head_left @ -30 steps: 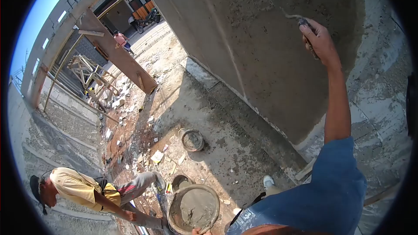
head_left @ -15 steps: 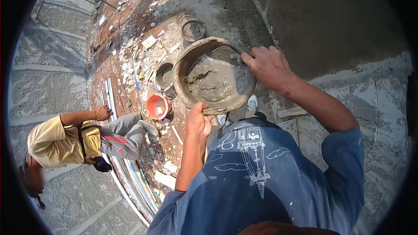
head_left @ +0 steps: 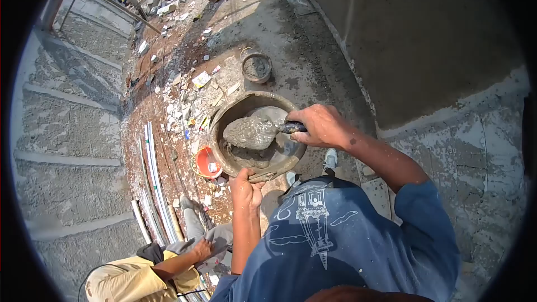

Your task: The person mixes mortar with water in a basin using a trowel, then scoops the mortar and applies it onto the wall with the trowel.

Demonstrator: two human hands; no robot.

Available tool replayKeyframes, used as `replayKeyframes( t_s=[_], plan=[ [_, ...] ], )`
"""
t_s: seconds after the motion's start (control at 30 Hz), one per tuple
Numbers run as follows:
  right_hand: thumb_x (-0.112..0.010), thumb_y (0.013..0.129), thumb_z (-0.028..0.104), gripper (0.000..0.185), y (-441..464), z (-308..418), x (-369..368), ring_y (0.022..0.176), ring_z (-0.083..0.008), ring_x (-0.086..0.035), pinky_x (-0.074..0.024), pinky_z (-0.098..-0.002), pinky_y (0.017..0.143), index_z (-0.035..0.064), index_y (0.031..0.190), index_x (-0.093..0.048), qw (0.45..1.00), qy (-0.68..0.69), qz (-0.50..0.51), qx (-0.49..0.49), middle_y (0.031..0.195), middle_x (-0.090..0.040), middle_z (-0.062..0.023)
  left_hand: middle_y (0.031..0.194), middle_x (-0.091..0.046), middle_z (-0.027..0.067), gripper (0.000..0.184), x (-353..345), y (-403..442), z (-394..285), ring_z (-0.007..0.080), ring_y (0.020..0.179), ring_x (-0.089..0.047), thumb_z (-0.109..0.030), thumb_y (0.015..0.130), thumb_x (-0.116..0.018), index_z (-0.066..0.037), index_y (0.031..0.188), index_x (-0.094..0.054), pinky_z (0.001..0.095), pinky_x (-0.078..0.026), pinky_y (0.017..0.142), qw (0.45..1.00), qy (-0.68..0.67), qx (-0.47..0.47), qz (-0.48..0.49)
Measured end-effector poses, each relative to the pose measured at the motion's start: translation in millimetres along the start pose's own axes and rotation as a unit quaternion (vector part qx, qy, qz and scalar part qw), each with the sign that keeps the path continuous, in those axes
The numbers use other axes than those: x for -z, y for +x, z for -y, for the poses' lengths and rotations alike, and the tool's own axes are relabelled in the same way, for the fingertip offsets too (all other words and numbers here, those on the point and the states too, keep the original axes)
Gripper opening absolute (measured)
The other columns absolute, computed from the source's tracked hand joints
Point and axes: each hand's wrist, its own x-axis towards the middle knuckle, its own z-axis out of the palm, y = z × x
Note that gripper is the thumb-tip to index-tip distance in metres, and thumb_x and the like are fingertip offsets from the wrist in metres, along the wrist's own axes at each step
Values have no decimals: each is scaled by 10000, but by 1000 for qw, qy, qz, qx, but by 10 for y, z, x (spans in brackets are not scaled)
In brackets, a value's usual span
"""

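Observation:
My left hand [head_left: 246, 190] is closed on the near rim of a round basin [head_left: 215, 128] of wet grey mortar, which is raised in front of my shirt. My right hand [head_left: 323, 126] is wrapped round the dark handle of a trowel [head_left: 293, 127] at the basin's right side. A thick heap of mortar [head_left: 251, 132] covers the trowel's blade, over the left and middle part of the basin. Pale, watery residue shows on the basin's inner right side.
A person in a yellow shirt [head_left: 126, 282] is at the lower left, beside long pipes [head_left: 154, 182]. A red bucket [head_left: 202, 162] and a smaller mortar bucket [head_left: 257, 67] stand on the rubble-strewn ground. A plastered wall [head_left: 425, 39] rises at the upper right.
My right hand has gone from the wall down to the basin, and the trowel now carries mortar. The basin came up in my left hand. The person in yellow has moved lower in view.

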Motion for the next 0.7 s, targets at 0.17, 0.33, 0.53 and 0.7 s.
replayKeyframes(
  t_s=[0.17, 0.33, 0.53, 0.7],
  plan=[
    [-754, 814, 297, 492, 363, -130, 778, 955, -339, -697, -519, -433, 835, 61, 1229, -636, 980, 133, -11, 146, 1038, -722, -174, 816, -560, 129, 87, 100, 156, -20, 302, 705, -608, -51, 779, -560, -3, 838, -519, 405, -575, 587, 997, -1, -7, -79],
    [-695, 947, 342, 368, 781, -942, 2050, 650, -89, -581, -465, -267, 594, 7, 1094, -650, 907, 399, 81, 101, 802, -648, -23, 821, -577, 117, 87, 42, 147, 125, 281, 680, -601, -72, 775, -578, -11, 818, -536, 386, -542, 555, 989, -28, -45, -141],
    [-633, 970, 296, 250, -122, -2359, 4173, 558, -57, -491, -406, -267, 496, 46, 969, -648, 775, 147, -613, -42, 686, -547, 29, 907, -595, 151, 158, 16, 233, 260, 307, 745, -631, -38, 771, -555, 34, 912, -548, 435, -590, 613, 986, 4, -9, -169],
    [-681, 906, 298, 345, -1088, -1277, 3437, 716, -162, -632, -496, -326, 641, 69, 1164, -688, 838, -55, -535, -91, 776, -638, -26, 970, -607, 177, 236, -191, 224, 376, 329, 799, -653, -10, 770, -537, 66, 993, -554, 472, -622, 660, 991, 5, 18, -136]
  ],
)
